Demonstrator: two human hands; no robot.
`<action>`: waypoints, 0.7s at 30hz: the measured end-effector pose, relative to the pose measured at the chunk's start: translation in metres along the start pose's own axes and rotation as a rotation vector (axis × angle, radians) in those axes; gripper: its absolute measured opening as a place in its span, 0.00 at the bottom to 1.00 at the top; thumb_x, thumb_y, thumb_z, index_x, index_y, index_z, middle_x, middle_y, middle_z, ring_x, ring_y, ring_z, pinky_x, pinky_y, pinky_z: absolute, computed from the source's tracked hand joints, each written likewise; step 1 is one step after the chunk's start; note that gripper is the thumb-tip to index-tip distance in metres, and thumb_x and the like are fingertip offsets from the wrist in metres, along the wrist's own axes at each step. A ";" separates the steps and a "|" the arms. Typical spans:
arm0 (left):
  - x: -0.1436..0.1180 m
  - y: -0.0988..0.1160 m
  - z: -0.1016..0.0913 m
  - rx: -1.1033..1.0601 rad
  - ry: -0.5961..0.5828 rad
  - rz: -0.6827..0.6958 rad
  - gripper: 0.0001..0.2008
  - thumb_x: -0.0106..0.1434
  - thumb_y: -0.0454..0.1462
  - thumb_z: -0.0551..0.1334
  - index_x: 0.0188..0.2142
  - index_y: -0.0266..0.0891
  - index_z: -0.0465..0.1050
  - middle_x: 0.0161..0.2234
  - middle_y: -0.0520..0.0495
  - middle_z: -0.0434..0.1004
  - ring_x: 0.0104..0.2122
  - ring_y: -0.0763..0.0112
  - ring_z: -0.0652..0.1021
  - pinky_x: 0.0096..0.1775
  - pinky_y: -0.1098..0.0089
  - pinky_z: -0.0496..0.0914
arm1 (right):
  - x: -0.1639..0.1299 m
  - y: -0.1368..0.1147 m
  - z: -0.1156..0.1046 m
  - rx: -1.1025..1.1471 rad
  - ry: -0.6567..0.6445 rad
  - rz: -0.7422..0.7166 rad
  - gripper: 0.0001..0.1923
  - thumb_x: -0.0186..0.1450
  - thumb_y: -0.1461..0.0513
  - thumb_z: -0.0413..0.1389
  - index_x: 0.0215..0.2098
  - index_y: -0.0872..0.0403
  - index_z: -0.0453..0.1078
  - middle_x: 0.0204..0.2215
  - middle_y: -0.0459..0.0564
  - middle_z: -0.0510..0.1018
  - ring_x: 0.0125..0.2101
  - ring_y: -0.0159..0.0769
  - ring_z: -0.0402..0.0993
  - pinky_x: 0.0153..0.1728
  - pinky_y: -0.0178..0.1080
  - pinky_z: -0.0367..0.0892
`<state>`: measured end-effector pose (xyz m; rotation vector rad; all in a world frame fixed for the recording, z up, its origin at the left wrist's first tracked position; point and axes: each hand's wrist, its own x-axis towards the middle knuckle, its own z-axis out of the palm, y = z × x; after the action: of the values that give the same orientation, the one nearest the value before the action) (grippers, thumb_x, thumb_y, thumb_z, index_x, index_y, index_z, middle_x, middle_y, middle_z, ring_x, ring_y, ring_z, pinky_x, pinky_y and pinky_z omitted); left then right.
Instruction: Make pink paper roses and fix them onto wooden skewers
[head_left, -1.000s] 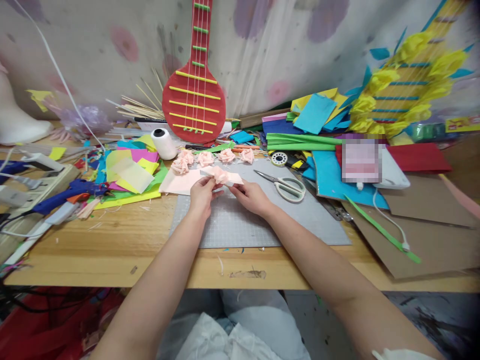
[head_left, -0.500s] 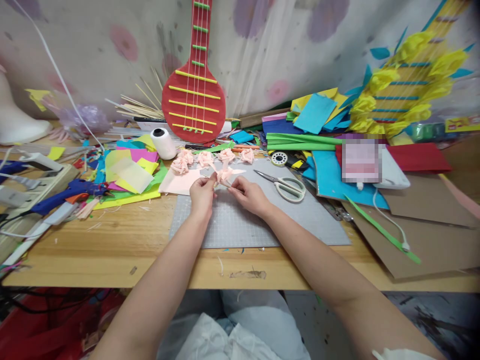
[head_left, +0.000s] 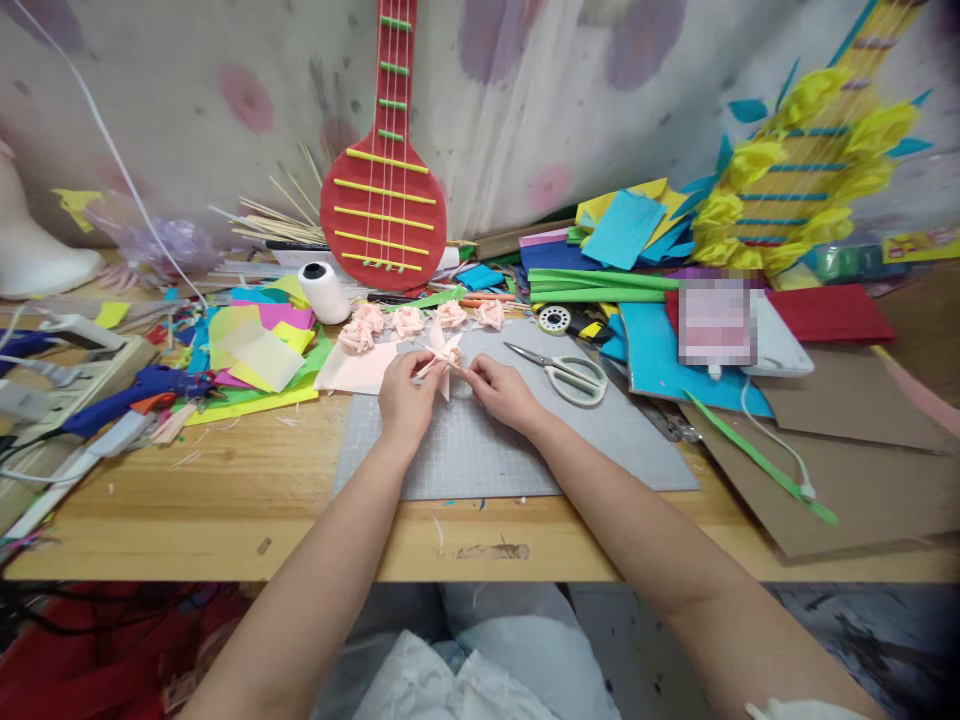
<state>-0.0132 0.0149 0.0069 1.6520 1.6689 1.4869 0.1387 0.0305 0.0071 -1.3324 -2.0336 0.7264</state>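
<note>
My left hand and my right hand both pinch a small pink paper flower between them, just above the grey cutting mat. The paper is bunched at the middle, with pointed ends sticking up and down. Several finished pink paper flowers lie in a row at the far edge of the mat. A flat pink paper sheet lies to the left of my left hand. Scissors with pale handles lie on the mat to the right of my right hand.
A blue glue gun and a power strip sit at the left. A white thread spool and a red paper guitar stand behind. Coloured paper piles and brown cardboard fill the right side.
The pink strip, first held stretched out flat between both hands, has been gathered and twisted into a small bunched flower. My hands have drawn closer together.
</note>
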 end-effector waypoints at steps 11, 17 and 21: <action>0.006 -0.004 -0.002 -0.050 -0.006 -0.165 0.07 0.51 0.36 0.58 0.26 0.37 0.74 0.27 0.50 0.75 0.30 0.72 0.73 0.35 0.72 0.66 | 0.001 0.000 0.002 -0.007 -0.016 0.037 0.13 0.63 0.55 0.44 0.27 0.53 0.62 0.17 0.42 0.66 0.21 0.29 0.62 0.24 0.31 0.52; 0.008 -0.005 -0.001 -0.136 0.077 -0.226 0.05 0.49 0.35 0.57 0.22 0.37 0.70 0.23 0.53 0.72 0.26 0.75 0.70 0.32 0.73 0.64 | 0.002 0.001 0.003 0.001 0.004 0.072 0.13 0.63 0.55 0.44 0.29 0.53 0.63 0.17 0.43 0.67 0.21 0.29 0.62 0.25 0.31 0.52; 0.008 -0.008 0.001 -0.201 0.087 -0.247 0.05 0.48 0.36 0.57 0.21 0.37 0.68 0.23 0.53 0.70 0.25 0.75 0.70 0.30 0.74 0.65 | 0.002 0.001 0.001 0.000 0.005 0.078 0.13 0.63 0.55 0.44 0.29 0.53 0.63 0.18 0.43 0.67 0.22 0.29 0.62 0.25 0.31 0.52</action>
<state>-0.0187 0.0246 0.0028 1.2456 1.6381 1.5625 0.1374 0.0329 0.0059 -1.4185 -1.9872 0.7571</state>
